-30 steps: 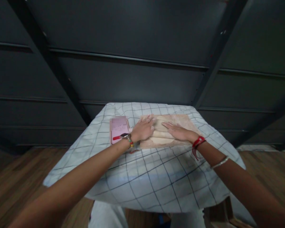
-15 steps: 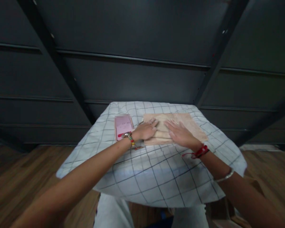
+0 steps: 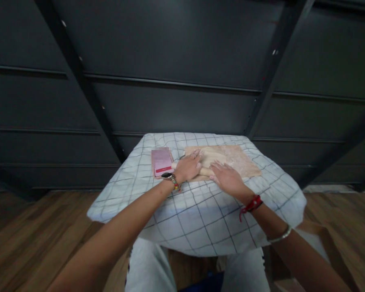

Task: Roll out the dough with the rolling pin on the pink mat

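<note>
Both hands (image 3: pixel 187 168) (image 3: pixel 230 181), fingers (image 3: pixel 196 154) outstretched flat over the rolling pin (image 3: pixel 206 172), have drawn it nearer.

My left hand (image 3: pixel 188 167) lies across a pale rolling pin (image 3: pixel 205 172), one end poking out just beside a flat pink item (image 3: pixel 162 160) with a red strip! My right hand (image 3: pixel 229 179), fingers spread, covers the pin's other end. Beyond it, pale dough (image 3: pixel 213 155) on a tan board (image 3: pixel 241 160), and checked cloth (image 3: pixel 200 219) underneath everything!
</note>
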`<action>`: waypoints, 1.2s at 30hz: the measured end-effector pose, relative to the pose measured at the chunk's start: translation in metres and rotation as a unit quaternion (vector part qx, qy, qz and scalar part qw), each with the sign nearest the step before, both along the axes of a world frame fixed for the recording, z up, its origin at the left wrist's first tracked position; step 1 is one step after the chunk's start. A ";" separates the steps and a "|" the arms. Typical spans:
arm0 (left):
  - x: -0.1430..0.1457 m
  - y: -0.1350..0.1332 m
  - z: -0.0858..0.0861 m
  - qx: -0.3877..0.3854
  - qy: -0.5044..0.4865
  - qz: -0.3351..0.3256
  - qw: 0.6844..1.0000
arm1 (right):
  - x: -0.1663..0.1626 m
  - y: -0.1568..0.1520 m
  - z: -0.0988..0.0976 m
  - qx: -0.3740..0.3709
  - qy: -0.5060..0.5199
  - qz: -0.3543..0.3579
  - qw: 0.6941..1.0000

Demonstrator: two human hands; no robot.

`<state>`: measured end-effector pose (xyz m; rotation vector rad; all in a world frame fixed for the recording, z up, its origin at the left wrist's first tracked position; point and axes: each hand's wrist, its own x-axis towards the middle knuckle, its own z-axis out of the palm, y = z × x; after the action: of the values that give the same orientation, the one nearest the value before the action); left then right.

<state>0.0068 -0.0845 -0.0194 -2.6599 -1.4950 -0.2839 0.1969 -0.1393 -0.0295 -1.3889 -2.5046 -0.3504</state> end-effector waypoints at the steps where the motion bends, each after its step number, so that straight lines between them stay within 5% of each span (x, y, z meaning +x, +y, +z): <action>1: -0.001 -0.002 0.000 0.002 0.000 0.000 1.000 | -0.001 -0.002 0.000 -0.001 -0.004 -0.010 1.000; 7: -0.002 -0.004 0.012 0.023 -0.014 -0.049 0.998 | -0.001 -0.005 0.016 -0.004 -0.021 -0.002 1.000; 13: 0.000 0.029 0.037 0.010 -0.033 -0.057 0.998 | 0.007 0.029 0.040 -0.030 0.016 0.024 0.999; 21: 0.001 0.074 0.001 -0.044 0.002 -0.003 0.999 | 0.011 0.066 0.030 -0.121 0.042 0.109 0.986; 29: 0.008 0.092 0.009 -0.084 0.006 -0.021 0.996 | 0.013 0.084 0.014 -0.189 0.053 0.019 0.980; 36: 0.000 0.079 0.009 -0.126 0.012 -0.017 0.992 | 0.000 0.048 0.009 -0.082 0.002 0.047 0.996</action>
<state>0.0070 -0.0058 -0.0099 -2.8706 -1.5770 -0.0675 0.1968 -0.0917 -0.0204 -1.3189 -2.6349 -0.1254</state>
